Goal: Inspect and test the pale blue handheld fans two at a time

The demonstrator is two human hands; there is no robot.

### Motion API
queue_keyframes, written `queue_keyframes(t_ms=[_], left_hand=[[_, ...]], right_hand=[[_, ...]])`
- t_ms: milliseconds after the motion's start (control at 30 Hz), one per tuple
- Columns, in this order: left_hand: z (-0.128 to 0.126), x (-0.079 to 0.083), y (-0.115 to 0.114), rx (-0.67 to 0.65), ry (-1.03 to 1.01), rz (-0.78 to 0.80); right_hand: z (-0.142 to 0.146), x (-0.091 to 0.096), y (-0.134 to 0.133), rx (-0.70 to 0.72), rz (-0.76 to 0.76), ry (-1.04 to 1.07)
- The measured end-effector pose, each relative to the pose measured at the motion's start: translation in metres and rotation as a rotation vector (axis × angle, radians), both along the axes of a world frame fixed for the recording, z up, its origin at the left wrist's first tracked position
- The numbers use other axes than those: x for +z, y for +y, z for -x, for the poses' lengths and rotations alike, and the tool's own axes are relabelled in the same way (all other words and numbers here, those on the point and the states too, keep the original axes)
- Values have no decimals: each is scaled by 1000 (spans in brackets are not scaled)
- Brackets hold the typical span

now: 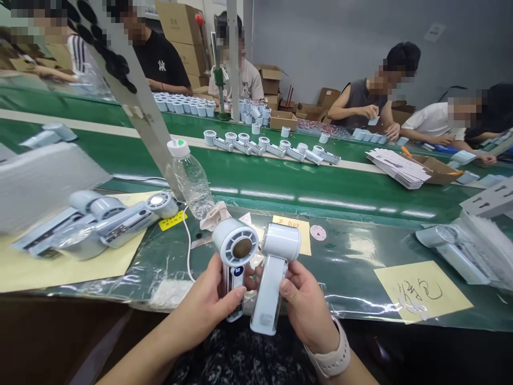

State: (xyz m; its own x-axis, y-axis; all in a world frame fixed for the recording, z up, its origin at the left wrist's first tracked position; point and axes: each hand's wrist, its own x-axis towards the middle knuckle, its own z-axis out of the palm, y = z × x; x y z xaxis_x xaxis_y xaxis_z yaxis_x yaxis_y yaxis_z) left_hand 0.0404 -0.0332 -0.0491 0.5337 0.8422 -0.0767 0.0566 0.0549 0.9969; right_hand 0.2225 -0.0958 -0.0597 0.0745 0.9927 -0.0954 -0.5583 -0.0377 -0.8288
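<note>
Two pale blue handheld fans are held upright side by side above the near table edge. My left hand [216,297] is wrapped round the handle of the left fan [234,243], whose round grille faces me; its small display is lit and reads about 60. In my right hand [302,294] is the right fan [268,289], turned so that its plain handle side and smooth head show. The fingers behind both handles are partly hidden. A white watch band circles my right wrist. Just beyond the left fan lie a crumpled cloth [216,215] and a clear plastic bottle [192,179].
More fans [130,216] lie on yellow paper at left, beside a white cable. Wrapped fans [452,251] and a handwritten yellow sheet [422,291] are at right. A row of fans [276,149] lies on the green conveyor [280,187]. A slanted metal post [140,112] rises at left; co-workers sit opposite.
</note>
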Motion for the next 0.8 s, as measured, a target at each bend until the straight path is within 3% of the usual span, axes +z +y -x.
queue_keyframes(t_ms=[367, 500, 667, 800], left_hand=[[-3, 8, -12, 85, -250, 321], [1, 8, -14, 36, -334, 294], [-2, 9, -13, -136, -458, 464], [-6, 10, -13, -62, -454, 473]], right_hand=[[2, 4, -7, 59, 22, 81], [3, 12, -7, 44, 93, 145], [12, 21, -1, 34, 70, 268], [17, 23, 2, 79, 98, 281]])
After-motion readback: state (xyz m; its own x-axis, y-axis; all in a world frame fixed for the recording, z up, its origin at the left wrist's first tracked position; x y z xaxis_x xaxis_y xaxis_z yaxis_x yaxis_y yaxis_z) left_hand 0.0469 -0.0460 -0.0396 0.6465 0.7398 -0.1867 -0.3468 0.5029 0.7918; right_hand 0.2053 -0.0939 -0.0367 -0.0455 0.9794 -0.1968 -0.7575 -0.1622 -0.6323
